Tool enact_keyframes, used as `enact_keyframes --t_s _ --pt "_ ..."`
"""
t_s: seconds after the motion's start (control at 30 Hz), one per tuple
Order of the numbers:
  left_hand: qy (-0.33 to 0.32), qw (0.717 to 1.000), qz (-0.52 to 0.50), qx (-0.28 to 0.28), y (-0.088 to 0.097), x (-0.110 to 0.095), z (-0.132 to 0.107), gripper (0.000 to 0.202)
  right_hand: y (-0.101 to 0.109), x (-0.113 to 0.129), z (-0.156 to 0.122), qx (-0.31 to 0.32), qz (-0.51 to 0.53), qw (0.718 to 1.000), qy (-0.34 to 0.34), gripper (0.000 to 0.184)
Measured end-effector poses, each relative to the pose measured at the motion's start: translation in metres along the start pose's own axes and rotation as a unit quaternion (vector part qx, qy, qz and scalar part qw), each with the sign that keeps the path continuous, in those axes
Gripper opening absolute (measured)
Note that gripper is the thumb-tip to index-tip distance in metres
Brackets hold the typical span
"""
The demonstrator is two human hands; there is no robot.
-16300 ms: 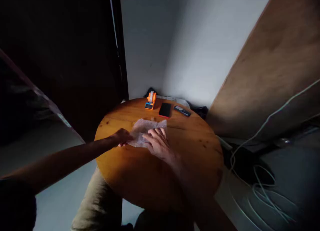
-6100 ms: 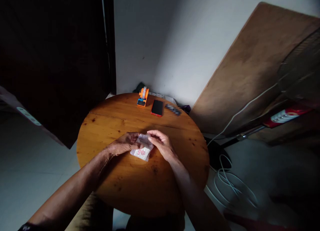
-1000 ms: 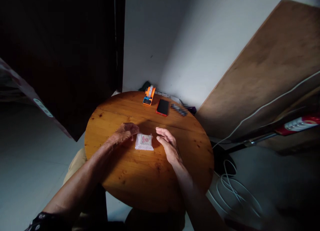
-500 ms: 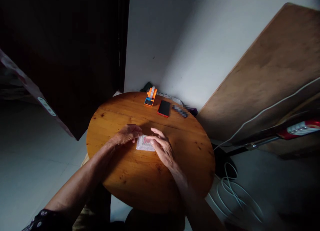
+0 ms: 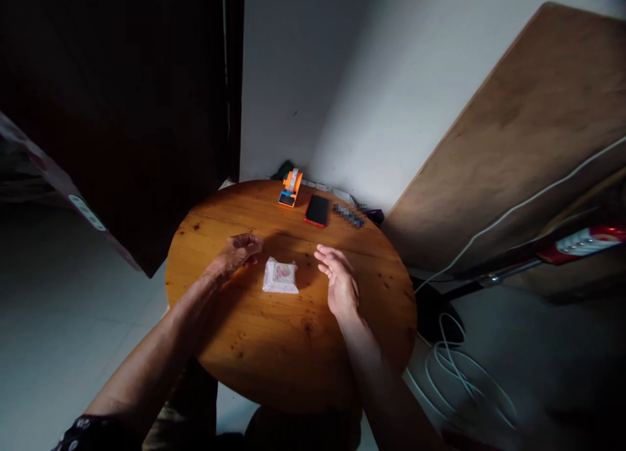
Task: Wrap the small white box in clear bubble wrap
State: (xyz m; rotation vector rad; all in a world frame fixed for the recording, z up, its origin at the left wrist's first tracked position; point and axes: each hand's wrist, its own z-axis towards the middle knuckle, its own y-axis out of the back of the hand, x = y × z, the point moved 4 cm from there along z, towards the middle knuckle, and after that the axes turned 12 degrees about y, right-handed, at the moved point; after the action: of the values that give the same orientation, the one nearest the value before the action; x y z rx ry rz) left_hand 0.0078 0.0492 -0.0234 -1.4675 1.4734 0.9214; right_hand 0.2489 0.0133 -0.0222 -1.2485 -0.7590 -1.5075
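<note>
A small package in whitish bubble wrap (image 5: 280,277), with reddish print showing on top, lies flat on the round wooden table (image 5: 274,347). Neither hand touches it. Off its upper left side is my left hand (image 5: 239,250), fingers curled in with the tips close together; whether anything small is between them is hidden. My right hand (image 5: 340,278) hovers to the right of the package, its fingers stretched out and holding nothing.
Along the table's far side are an orange tape dispenser (image 5: 291,188), a phone with a red edge (image 5: 317,210) and a blurred-out dark object (image 5: 349,215). Behind rises a white wall (image 5: 313,79). A brown board (image 5: 528,112) leans at right, above coiled white cable (image 5: 460,366) on the floor.
Both hands have come off the package and moved apart, the left one leftward and the right one rightward. The package now shows whole on the table.
</note>
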Motion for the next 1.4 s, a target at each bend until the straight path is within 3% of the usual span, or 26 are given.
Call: enact_keyframes --t_s 0.27,0.63,0.77,0.9,1.0,1.17,1.4 --pt "0.008 0.992 0.102 0.071 -0.004 0.012 0.001 0.026 -0.004 -0.001 -0.002 0.042 -0.028 0.999 -0.003 0.035" --pt "0.01 0.988 0.131 0.084 -0.004 0.015 0.002 0.034 -0.005 -0.003 -0.001 0.084 -0.032 0.996 0.015 0.031" --pt "0.004 0.984 0.14 0.111 -0.009 0.013 -0.001 0.044 -0.01 0.003 -0.005 0.158 -0.071 0.983 0.067 0.026" --pt "0.003 0.978 0.158 0.139 -0.015 0.012 -0.005 0.051 -0.019 0.015 -0.013 0.245 -0.147 0.947 0.149 0.019" --pt "0.0 0.974 0.164 0.157 -0.019 0.012 -0.007 0.052 -0.024 0.018 -0.016 0.275 -0.174 0.926 0.193 0.02" --pt "0.002 0.976 0.136 0.171 -0.022 0.017 -0.003 0.054 -0.028 0.012 -0.016 0.298 -0.188 0.909 0.223 0.025" --pt "-0.02 0.976 0.125 0.178 -0.023 0.022 0.002 0.054 -0.038 0.01 -0.016 0.286 -0.176 0.922 0.193 0.014"
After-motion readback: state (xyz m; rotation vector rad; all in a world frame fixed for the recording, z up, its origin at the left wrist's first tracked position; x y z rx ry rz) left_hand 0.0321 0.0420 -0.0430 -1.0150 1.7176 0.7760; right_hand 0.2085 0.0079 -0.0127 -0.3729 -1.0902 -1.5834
